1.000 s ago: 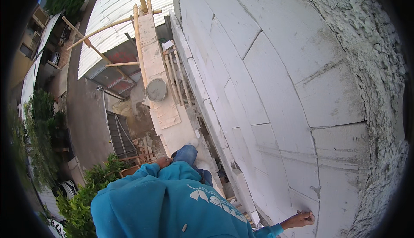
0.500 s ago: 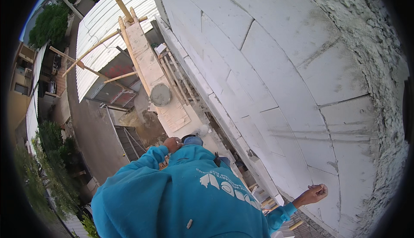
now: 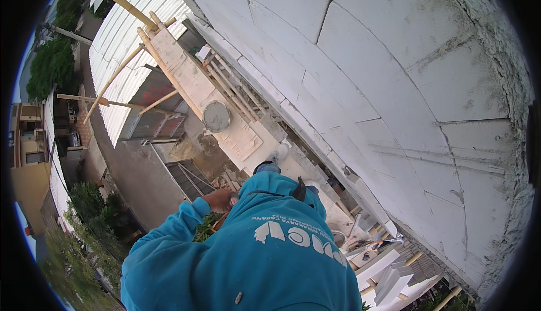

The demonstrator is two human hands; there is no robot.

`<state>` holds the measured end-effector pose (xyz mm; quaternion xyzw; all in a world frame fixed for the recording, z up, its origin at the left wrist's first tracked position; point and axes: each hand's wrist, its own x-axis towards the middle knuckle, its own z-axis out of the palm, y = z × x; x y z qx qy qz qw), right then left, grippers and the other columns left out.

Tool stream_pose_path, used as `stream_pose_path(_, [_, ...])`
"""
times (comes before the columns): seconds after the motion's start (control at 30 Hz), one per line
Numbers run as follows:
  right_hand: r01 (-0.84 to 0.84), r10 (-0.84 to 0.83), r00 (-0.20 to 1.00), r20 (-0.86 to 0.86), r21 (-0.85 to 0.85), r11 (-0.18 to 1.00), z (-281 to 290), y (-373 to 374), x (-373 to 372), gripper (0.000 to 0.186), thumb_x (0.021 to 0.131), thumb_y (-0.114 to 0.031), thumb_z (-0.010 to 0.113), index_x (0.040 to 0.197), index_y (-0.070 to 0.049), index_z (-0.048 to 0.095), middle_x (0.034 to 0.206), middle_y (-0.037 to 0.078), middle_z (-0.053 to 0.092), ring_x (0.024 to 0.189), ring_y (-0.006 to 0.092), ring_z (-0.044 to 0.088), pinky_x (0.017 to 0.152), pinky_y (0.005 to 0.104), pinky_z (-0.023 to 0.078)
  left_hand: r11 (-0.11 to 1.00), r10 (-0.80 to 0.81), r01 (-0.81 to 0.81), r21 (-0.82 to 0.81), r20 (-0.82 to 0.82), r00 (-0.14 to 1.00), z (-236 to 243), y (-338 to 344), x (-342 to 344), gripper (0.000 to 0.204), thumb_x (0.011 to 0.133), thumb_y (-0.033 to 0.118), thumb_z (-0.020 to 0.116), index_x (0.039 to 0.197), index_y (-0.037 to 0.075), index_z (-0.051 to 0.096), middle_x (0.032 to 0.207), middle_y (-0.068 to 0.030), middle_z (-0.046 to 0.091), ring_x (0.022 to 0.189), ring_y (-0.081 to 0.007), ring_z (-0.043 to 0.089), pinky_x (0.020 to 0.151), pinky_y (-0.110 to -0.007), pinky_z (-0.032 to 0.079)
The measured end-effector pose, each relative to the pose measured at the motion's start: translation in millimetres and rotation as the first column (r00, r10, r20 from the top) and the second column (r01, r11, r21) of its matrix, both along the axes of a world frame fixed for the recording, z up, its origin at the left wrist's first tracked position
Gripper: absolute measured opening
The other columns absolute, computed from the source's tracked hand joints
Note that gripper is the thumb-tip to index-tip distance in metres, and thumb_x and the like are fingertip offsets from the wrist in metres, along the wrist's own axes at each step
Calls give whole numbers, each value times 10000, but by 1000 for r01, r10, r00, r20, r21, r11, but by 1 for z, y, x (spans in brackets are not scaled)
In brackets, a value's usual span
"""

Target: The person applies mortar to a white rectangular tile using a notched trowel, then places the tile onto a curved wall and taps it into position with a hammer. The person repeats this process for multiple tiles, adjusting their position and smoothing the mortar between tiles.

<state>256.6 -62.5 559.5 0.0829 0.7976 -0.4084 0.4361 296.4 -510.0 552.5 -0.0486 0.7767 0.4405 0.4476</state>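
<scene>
While the head view looks steeply down, the left hand [image 3: 221, 201] shows below the near end of the plank platform [image 3: 186, 80], drawn in against the chest of the teal hooded top [image 3: 253, 266]. Its fingers look curled, but I cannot tell whether they close on anything. A reddish-brown strip [image 3: 218, 221] sits just under it, too small to tell whether it is held. The right hand is out of view, hidden behind the top.

The thing nearest the left hand is the round grey tub [image 3: 217, 116], which stands on the plank platform about midway along it, well apart from the hand. It looks like a stiff, shallow vessel with grey contents, so it is probably heavy and apt to slop. The rim, taken at two opposite points, seems the safest hold.

Right of the plank platform rises the block wall [image 3: 394, 85], and loose white blocks [image 3: 391, 280] lie beyond its near end. These seem bulky, chalky and easily chipped.
</scene>
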Motion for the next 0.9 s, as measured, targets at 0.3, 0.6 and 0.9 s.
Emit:
stream_pose_path(0.3, [130, -128, 991, 26, -59, 990, -2, -6, 17, 226, 856, -144, 592, 1033, -9, 625, 909, 134, 674, 856, 189, 634, 788, 325, 485, 996, -81, 75, -51, -127, 989, -13, 1, 7, 276, 828, 265, 633, 1002, 62, 561, 876, -161, 653, 856, -340, 631, 728, -453, 480])
stream_pose_path(0.6, [223, -217, 974, 68, -88, 971, 5, -20, 29, 236, 858, -147, 593, 1047, -9, 624, 916, 133, 676, 863, 184, 632, 792, 327, 485, 918, 383, -387, -85, -58, 922, -13, 30, 19, 385, 887, 320, 558, 1113, 10, 529, 1031, -252, 621, 947, -437, 602, 793, -476, 471])
stream_pose_path(0.9, [367, -360, 930, 80, -119, 923, 20, -35, 43, 247, 860, -149, 594, 1061, -8, 624, 923, 132, 678, 870, 179, 630, 796, 328, 485, 905, 422, -422, 45, 21, 906, 19, 33, -6, 406, 878, 262, 613, 1182, 4, 534, 1060, -193, 643, 986, -310, 625, 861, -400, 477])
